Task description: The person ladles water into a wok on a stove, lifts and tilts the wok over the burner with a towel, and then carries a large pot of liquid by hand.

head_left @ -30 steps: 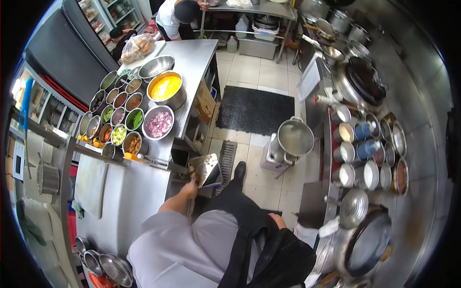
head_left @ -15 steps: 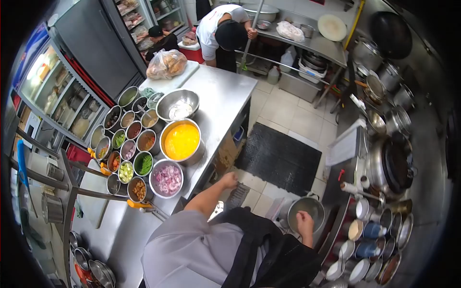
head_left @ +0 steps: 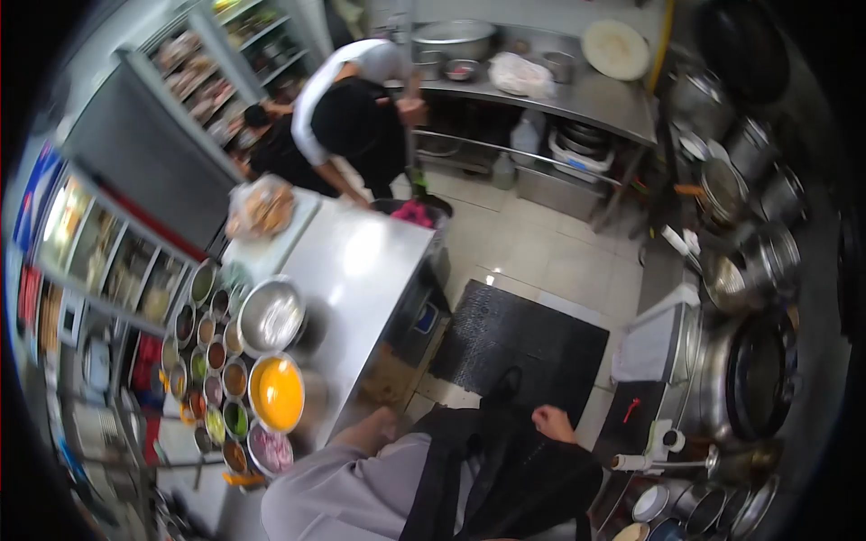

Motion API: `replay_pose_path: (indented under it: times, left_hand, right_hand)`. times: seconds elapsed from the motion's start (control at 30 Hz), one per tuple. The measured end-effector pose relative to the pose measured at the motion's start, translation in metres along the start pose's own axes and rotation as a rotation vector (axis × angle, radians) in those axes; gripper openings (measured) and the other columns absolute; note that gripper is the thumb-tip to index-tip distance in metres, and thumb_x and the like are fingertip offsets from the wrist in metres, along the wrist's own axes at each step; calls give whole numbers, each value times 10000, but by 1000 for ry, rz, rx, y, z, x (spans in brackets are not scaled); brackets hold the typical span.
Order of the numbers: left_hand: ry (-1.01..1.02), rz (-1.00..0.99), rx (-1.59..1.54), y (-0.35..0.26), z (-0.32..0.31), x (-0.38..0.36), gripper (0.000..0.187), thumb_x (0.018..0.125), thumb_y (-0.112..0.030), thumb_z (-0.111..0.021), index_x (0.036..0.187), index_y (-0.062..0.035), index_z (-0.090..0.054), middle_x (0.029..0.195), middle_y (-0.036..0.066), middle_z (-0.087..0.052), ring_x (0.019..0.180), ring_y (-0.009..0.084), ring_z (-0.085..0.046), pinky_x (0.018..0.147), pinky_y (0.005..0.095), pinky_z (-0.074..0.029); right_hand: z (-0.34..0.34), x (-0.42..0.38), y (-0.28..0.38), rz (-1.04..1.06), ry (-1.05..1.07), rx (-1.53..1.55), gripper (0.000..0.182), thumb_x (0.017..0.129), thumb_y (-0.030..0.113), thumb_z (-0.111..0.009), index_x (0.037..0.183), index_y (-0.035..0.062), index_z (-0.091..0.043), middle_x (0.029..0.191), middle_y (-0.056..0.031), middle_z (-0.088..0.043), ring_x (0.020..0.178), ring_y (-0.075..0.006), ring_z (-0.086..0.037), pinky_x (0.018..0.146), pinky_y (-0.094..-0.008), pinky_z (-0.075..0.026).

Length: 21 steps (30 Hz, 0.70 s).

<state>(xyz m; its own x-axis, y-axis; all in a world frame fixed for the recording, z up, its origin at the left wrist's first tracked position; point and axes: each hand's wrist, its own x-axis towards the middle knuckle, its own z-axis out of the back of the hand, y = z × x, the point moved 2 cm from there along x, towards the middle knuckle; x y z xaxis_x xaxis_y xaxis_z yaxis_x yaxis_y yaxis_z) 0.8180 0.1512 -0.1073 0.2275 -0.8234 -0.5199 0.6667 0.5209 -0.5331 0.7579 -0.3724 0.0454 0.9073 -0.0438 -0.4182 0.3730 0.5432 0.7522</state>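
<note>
My left hand [head_left: 383, 424] hangs low by the side of the steel worktable [head_left: 379, 236]; its fingers are smeared, and no held object shows. On the other side of my apron, my right hand [head_left: 552, 422] has its fingers curled in, with nothing visible in them, over the floor near the black mat [head_left: 534, 347]. Left of my left hand, on the worktable, stand a pot of orange-yellow liquid [head_left: 277, 393], a container of chopped purple onion [head_left: 271, 448], a steel mixing bowl [head_left: 271, 316] and several small containers of chopped ingredients [head_left: 236, 418].
A co-worker in a black cap [head_left: 347, 117] bends by the table's far end, gripping a pole beside a bin [head_left: 439, 215]. Another person [head_left: 280, 144] is near the fridges. Large pots [head_left: 713, 388] line the right side. A bag of food [head_left: 262, 209] lies on a white board.
My view has moved forward and turned right. My right hand is no longer over the steel pot, which has left view. A dark shoe now shows on the mat, and the far bin has come into sight.
</note>
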Motion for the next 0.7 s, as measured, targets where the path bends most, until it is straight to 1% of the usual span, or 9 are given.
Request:
replay_pose_path:
  times: [0.07,0.1,0.17,0.2,0.27,0.33,0.4,0.6,0.7]
  left_hand:
    - [289,137,-140,-13,12,-12,208,835,-281,-651,782,-80,-658,807,130,-667,691,259,-638,649,401,-528]
    - [317,289,-257,-16,32,-11,216,856,-265,-630,776,-65,-654,784,132,-651,691,257,-637,639,392,-532]
    - [-155,931,-1157,-35,112,1,243,898,-231,-589,765,-36,-645,739,137,-619,691,254,-635,620,372,-539]
    - [-489,1028,-1481,-55,152,14,261,918,-215,-568,759,-21,-641,717,140,-603,691,252,-634,610,362,-542]
    - [-837,699,-1706,-12,165,66,258,891,-52,-613,1128,9,-530,871,101,-598,725,247,-662,634,375,-574]
    - [-965,726,-1622,-24,220,113,152,929,-118,-561,1017,-3,-609,856,90,-617,784,220,-643,670,346,-554]
    - [-793,675,-1533,-14,254,152,217,920,-48,-553,1130,11,-549,926,88,-613,799,210,-640,717,334,-546]
    - [-678,729,-1315,50,300,224,151,858,-75,-616,988,0,-610,859,60,-632,685,143,-594,633,283,-502]
    - [-547,836,-1375,105,306,246,160,864,-142,-602,950,-16,-651,840,53,-627,673,160,-596,662,309,-507]
  right_hand:
    - [53,49,29,122,-44,-11,218,858,217,-619,948,29,-685,839,-182,-687,800,-267,-692,718,-370,-527]
    - [84,73,48,161,-45,-46,211,859,208,-601,938,27,-675,896,-206,-679,855,-347,-671,744,-403,-522]
    - [129,122,60,229,-77,-215,217,869,232,-565,872,28,-638,933,-233,-632,888,-426,-598,769,-488,-491]
    - [154,145,71,173,-75,-283,225,866,241,-567,898,35,-653,942,-234,-631,897,-430,-603,784,-481,-499]
    - [199,184,95,189,-127,-295,257,869,252,-579,977,37,-671,950,-233,-646,914,-418,-618,800,-462,-506]
    - [238,212,117,274,-214,-116,274,884,255,-591,1013,26,-667,956,-222,-663,904,-380,-640,789,-433,-509]
    - [262,235,122,102,-265,19,280,895,256,-600,1029,18,-663,950,-209,-675,882,-341,-660,777,-404,-509]
    - [244,255,32,14,-303,42,239,905,234,-589,978,14,-648,764,-150,-664,682,-271,-649,655,-369,-511]
    - [205,231,-40,-369,-75,158,248,926,249,-568,1000,25,-644,687,-30,-618,572,-123,-600,527,-291,-459]
